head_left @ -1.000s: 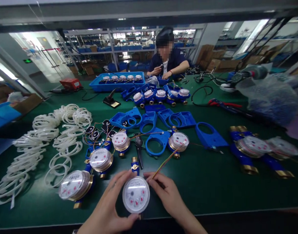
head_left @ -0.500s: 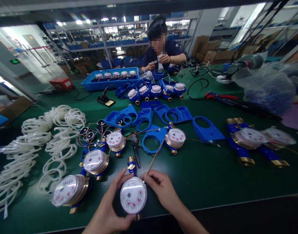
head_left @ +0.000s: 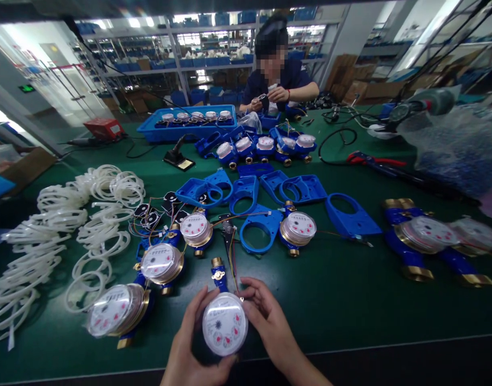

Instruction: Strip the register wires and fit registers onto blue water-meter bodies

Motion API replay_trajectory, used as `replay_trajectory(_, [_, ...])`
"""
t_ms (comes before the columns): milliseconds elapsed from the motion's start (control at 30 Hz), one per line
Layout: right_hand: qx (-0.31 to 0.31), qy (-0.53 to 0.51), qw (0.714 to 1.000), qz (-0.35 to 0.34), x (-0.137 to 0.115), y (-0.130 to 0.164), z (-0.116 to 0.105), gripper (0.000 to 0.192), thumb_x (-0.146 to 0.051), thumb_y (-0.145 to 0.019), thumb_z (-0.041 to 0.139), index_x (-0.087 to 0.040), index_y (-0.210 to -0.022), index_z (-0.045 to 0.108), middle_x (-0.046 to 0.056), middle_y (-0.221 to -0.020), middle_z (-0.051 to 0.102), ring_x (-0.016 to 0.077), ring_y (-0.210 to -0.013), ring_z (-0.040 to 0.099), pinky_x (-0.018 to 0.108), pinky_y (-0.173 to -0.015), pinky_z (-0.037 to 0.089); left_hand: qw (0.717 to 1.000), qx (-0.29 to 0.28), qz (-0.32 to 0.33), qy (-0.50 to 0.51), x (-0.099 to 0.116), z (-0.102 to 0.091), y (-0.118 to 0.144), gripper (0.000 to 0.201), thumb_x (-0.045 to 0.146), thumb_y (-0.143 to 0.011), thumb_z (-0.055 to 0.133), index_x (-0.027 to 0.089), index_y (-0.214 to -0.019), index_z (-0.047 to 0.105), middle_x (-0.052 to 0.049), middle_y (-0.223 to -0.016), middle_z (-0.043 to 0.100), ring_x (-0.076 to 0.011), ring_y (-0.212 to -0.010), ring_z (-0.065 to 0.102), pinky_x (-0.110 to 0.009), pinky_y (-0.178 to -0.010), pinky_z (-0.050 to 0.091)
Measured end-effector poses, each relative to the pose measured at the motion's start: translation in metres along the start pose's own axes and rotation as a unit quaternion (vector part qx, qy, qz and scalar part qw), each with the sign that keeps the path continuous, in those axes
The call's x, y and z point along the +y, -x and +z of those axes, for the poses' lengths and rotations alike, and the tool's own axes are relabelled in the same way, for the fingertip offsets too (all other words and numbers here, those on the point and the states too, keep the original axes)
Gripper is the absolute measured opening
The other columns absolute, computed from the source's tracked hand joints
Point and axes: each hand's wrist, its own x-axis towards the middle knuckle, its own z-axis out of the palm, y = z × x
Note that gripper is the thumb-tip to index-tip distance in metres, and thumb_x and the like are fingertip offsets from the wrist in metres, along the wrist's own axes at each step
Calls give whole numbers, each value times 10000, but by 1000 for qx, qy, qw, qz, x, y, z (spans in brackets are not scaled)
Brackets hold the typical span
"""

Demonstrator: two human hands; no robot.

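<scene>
The water meter (head_left: 225,324) sits at the near table edge, its dial gripped between the left hand (head_left: 191,343) and right hand (head_left: 270,321). The right fingertips pinch its thin wires (head_left: 232,262); better steady the body and avoid tugging them.

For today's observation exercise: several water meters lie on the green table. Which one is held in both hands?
The water meter nearest the table's front edge: left hand and right hand grip its sides, while the others lie untouched.

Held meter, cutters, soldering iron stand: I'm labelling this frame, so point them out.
Held meter (head_left: 225,324), head view, on its dial face.
Cutters (head_left: 228,231), head view, at the pivot.
Soldering iron stand (head_left: 179,158), head view, on its base.
</scene>
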Motion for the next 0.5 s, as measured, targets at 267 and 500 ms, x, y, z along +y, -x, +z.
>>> replay_trajectory(267, [6, 16, 1000, 11, 0, 0, -3, 523, -573, -860, 578, -193, -1195, 451, 56, -952, 553, 168, -865, 562, 267, -768, 460, 1000, 3, -7, 5, -3, 2, 2, 800, 218, -696, 678, 311, -1384, 281, -64, -1366, 493, -238, -1248, 496, -406, -1069, 408])
replay_trajectory(500, [-9, 40, 999, -8, -5, -5, -6, 502, -586, -849, 583, -194, -1155, 516, 71, -934, 588, 180, -834, 578, 280, -748, 466, 1000, -2, 14, 21, -11, 3, 0, 817, 204, -690, 687, 236, -1400, 286, -117, -1366, 488, -271, -1249, 493, -436, -1063, 409])
